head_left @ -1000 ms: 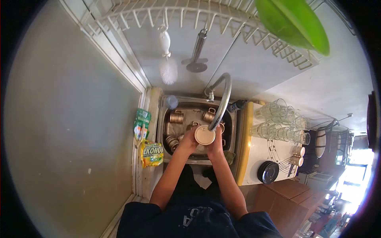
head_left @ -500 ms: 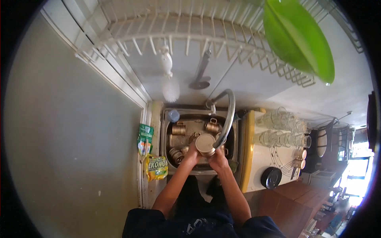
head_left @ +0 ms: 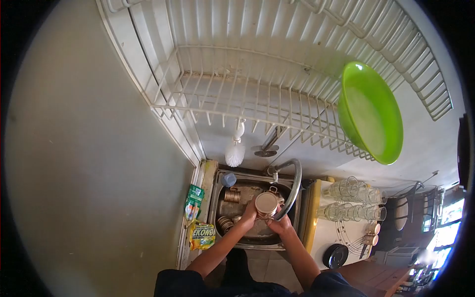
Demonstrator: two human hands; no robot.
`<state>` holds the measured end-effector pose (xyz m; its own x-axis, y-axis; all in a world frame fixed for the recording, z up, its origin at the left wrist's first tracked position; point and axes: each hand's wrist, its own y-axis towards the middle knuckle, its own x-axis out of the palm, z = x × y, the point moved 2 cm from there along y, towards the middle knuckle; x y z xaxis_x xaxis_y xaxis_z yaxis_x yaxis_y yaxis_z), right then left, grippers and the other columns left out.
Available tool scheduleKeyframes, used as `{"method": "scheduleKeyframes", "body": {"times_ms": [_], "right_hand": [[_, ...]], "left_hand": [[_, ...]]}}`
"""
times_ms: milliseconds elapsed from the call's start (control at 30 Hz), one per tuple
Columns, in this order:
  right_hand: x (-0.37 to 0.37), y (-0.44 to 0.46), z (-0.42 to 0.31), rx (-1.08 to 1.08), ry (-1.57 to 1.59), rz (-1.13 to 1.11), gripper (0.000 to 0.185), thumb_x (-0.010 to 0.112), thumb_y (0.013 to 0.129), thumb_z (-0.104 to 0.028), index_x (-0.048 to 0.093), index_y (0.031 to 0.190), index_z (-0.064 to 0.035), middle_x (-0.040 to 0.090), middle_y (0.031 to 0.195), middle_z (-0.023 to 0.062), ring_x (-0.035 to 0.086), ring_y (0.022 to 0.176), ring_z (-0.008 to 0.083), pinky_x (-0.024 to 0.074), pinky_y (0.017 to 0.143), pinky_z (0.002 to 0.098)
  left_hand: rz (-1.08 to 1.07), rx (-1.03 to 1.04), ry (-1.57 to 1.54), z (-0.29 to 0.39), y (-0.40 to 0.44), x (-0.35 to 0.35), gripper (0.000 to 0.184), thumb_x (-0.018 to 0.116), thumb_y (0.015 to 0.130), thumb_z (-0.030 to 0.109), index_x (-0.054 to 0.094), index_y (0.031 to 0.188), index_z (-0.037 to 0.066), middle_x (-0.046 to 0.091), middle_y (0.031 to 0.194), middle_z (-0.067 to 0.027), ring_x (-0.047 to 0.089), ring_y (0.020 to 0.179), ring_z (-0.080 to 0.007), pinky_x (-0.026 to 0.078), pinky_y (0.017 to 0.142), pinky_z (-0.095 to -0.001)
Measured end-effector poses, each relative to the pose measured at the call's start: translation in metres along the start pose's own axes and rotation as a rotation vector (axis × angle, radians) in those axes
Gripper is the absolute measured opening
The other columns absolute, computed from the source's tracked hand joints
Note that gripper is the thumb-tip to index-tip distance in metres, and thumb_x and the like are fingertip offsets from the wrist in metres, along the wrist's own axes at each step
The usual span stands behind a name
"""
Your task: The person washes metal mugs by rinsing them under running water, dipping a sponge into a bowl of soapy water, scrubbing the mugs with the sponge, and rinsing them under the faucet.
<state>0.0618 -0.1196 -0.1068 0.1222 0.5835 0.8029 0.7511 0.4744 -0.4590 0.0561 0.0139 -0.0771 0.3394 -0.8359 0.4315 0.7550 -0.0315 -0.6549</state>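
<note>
grey panel (head_left: 89, 148) at left, white wire rack (head_left: 277, 124) on pale wall (head_left: 326, 161), tiled floor (head_left: 277, 270) below, bright window (head_left: 451, 213) far right

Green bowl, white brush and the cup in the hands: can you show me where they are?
Green bowl (head_left: 370, 119), head view: on its inside.
White brush (head_left: 235, 155), head view: on its bristles.
Cup (head_left: 266, 203), head view: on its flat, pale, round end.

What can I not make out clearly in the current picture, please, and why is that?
All in the head view:
- Left hand: some fingers hidden behind the held cup.
- Right hand: partly covered by the faucet.
- Sink: part of its floor hidden by hands and cup.
- Yellow packet: smaller print too small.
- Right-edge background: blurred, glaring.
</note>
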Motion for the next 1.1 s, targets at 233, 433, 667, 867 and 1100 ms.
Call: {"method": "scheduleKeyframes", "body": {"times_ms": [233,433,667,867,1100], "right_hand": [[-0.006,-0.005,-0.016,0.058,-0.012,0.025,0.053,0.069,0.084,-0.036,0.053,0.125,-0.0061,0.061,0.118,0.0072,0.059,0.107,0.0223,0.0495,0.091,0.0376],[-0.015,-0.022,-0.015,0.122,0.017,-0.107,0.055,0.074,0.081,-0.031,0.053,0.126,-0.0059,0.061,0.119,0.0073,0.058,0.109,0.0222,0.0475,0.095,0.0383],[0.014,-0.036,-0.012,-0.015,-0.076,-0.141,0.04,0.068,0.087,-0.031,0.058,0.12,-0.0097,0.065,0.112,0.0038,0.06,0.106,0.0199,0.048,0.092,0.039],[0.018,-0.03,-0.028,-0.286,-0.824,0.083,0.025,0.063,0.089,-0.023,0.062,0.102,-0.0017,0.068,0.093,0.0063,0.064,0.082,0.0211,0.0494,0.072,0.0368],[0.074,-0.048,-0.024,-0.428,-1.719,0.144,0.02,0.063,0.078,-0.016,0.063,0.085,0.0026,0.064,0.071,0.0173,0.066,0.066,0.0264,0.0491,0.061,0.0382]], "left_hand": [[-0.065,-0.087,-0.122,-0.033,0.035,-0.003,0.054,0.035,0.095,0.057,0.06,0.115,0.013,0.063,0.106,-0.0006,0.06,0.096,-0.0113,0.048,0.08,-0.0285],[-0.099,-0.059,-0.057,-0.033,0.029,-0.003,0.051,0.037,0.094,0.057,0.061,0.113,0.016,0.063,0.102,0.002,0.059,0.089,-0.0091,0.048,0.069,-0.0266],[-0.167,-0.086,-0.08,-0.04,0.013,-0.014,0.053,0.035,0.092,0.062,0.06,0.114,0.02,0.065,0.096,0.0017,0.062,0.08,-0.0113,0.05,0.064,-0.0275],[-0.343,-0.188,-0.3,0.011,-0.03,-0.014,0.067,0.043,0.089,0.065,0.05,0.128,0.011,0.059,0.12,-0.0093,0.059,0.106,-0.0282,0.05,0.087,-0.0542],[-0.055,-0.192,-0.156,-0.017,-0.034,-0.012,0.039,0.062,0.085,0.052,0.061,0.096,0.014,0.063,0.088,-0.0035,0.061,0.085,-0.0188,0.052,0.07,-0.041]]}}
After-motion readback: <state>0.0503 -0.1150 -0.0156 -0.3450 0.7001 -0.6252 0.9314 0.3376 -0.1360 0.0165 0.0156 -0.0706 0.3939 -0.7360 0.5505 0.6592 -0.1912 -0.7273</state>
